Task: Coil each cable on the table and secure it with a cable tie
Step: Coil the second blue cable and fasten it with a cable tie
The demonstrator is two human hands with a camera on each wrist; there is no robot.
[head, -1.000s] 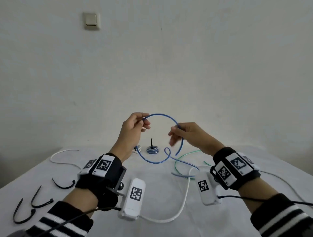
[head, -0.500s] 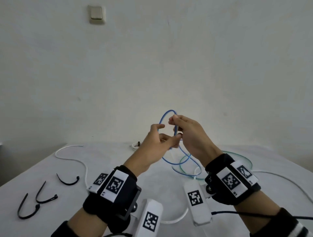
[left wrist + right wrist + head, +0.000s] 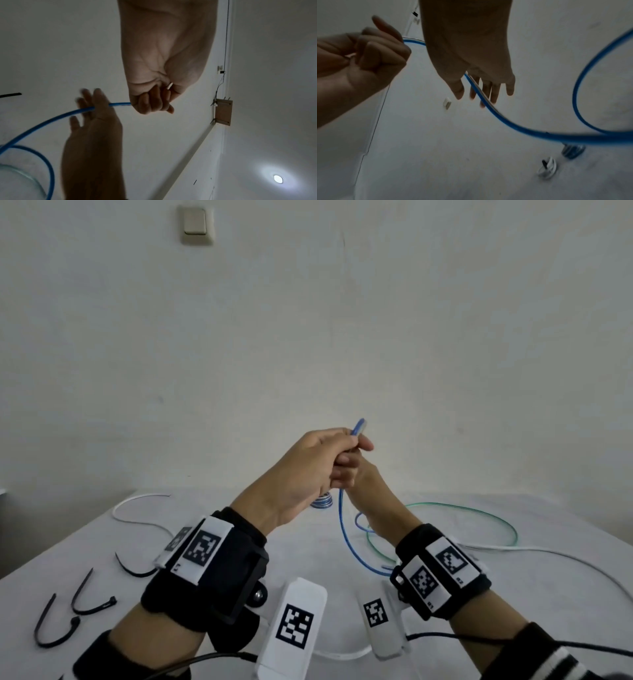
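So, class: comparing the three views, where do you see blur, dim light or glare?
Head view: evenly lit and mostly sharp, the blue cable crisp, with straight edges bowed by the wide lens. Left wrist view: dim, the right hand smeared at its fingertips, and a ceiling lamp flaring into a glare spot. Right wrist view: dark and noisy, with the cable streaked by motion blur.

Head camera looks forward and down from above both forearms, taking in table (image 3: 102,542), back wall, light switch (image 3: 196,224). Left wrist camera sits close under left hand (image 3: 164,65), facing up toward wall and ceiling. Right wrist camera looks along right hand (image 3: 467,44) toward tabletop. All three share blue cable (image 3: 346,537) and both hands.
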